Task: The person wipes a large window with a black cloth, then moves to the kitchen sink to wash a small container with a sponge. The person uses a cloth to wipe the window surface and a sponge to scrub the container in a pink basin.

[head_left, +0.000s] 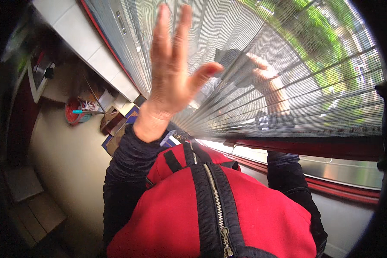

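My left hand [172, 69] is raised in front of a pleated mesh insect screen [206, 25], its fingers spread and nothing held. It is slightly blurred, and whether the palm touches the mesh cannot be told. Behind the screen, seen through the mesh, is my right hand [266, 75]. Its fingers are bent at the edge of a dark grey cloth [233, 61], which appears to lie against the far side of the pleats. The forearm passes under the screen's dark red lower bar [309, 146].
A red window track [342, 190] runs below the bar at the right. To the left are a white tiled wall [96, 58], a red basket [73, 111], a brush with a turquoise handle end [78, 111] and a wooden box [113, 122]. Greenery shows outside.
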### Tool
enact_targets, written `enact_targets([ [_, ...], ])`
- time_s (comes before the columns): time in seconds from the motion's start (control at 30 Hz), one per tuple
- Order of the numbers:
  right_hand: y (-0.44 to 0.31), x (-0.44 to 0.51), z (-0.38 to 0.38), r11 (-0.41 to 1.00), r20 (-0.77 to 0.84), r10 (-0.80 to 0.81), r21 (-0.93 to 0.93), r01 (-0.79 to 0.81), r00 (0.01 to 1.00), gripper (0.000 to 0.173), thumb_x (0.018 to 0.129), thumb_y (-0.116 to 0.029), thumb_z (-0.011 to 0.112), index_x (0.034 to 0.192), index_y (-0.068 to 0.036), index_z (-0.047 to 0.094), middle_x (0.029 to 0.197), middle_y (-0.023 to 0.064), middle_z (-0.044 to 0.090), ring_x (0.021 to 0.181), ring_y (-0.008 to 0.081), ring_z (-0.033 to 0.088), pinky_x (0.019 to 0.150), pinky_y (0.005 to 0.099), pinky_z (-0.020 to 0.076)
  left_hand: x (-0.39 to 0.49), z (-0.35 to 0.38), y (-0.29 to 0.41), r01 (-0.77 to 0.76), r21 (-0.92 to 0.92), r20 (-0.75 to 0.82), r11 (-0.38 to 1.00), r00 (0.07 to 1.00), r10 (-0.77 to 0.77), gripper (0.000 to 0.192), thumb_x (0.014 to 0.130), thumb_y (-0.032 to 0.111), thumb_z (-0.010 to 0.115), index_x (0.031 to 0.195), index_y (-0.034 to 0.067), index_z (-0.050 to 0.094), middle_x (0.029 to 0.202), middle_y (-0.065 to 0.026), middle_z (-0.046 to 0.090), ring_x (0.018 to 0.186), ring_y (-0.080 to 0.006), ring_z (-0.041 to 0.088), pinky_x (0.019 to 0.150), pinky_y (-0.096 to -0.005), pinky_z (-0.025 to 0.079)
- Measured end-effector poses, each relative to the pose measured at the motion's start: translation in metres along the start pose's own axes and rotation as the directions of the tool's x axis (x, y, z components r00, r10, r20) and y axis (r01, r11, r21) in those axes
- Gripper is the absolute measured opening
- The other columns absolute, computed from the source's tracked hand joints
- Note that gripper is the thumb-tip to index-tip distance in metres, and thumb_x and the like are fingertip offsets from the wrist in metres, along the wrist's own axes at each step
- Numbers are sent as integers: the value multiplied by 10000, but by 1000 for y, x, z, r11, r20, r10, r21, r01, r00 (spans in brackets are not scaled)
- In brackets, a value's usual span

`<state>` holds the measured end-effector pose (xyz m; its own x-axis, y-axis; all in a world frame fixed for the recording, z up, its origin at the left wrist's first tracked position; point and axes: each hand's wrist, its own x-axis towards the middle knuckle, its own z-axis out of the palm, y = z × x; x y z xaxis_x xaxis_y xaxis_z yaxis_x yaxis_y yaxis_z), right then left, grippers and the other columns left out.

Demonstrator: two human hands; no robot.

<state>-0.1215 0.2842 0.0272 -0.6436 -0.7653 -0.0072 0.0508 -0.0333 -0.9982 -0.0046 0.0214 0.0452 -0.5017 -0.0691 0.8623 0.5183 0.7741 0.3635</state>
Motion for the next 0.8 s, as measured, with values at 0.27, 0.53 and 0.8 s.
enact_targets([
  [0.27,18,-67,38,968,-85,58,-241,-77,995,449,874,-195,663,1271,8,611,1158,122,690,1101,240,639,962,366,512,9,23,-8,-67,93,71,993,996,60,851,906,597,587,1562,137,299,1574,-272,222,1407,-457,302,1134,-566,258],
  [0.53,111,-223,38,840,-864,448,495,223,230,443,832,-193,695,1225,4,641,1152,109,699,1098,213,639,983,348,490,-34,-48,-76,87,-175,214,981,976,-49,643,890,261,711,1455,68,473,1503,-226,399,1336,-384,442,1101,-468,357],
  [0.8,93,-227,146,725,-937,225,-23,-689,269,432,828,-366,780,1069,-25,669,889,37,673,814,113,607,733,282,502,-153,-139,-183,371,75,605,925,721,-338,460,938,219,630,1340,8,554,1409,-240,510,1273,-402,517,1063,-467,401],
])
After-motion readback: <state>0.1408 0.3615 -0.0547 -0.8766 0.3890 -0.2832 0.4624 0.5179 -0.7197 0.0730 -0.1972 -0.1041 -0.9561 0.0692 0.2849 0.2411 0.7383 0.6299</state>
